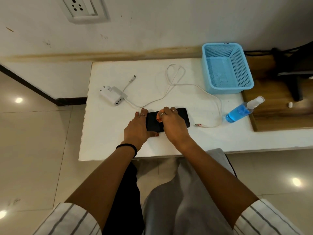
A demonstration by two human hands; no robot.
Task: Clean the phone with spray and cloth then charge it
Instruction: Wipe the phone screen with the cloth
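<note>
Lying flat on the white tabletop (108, 138), the black phone (183, 118) is pinned at its left end by the left hand (137, 131), fingers (143, 113) spread open. Right hand (172, 126) presses an orange cloth (158, 117) onto the screen, fingers curled around it.

We spot a dark mark on the blue basket (227, 68) rim, upper right, too small to read.
</note>
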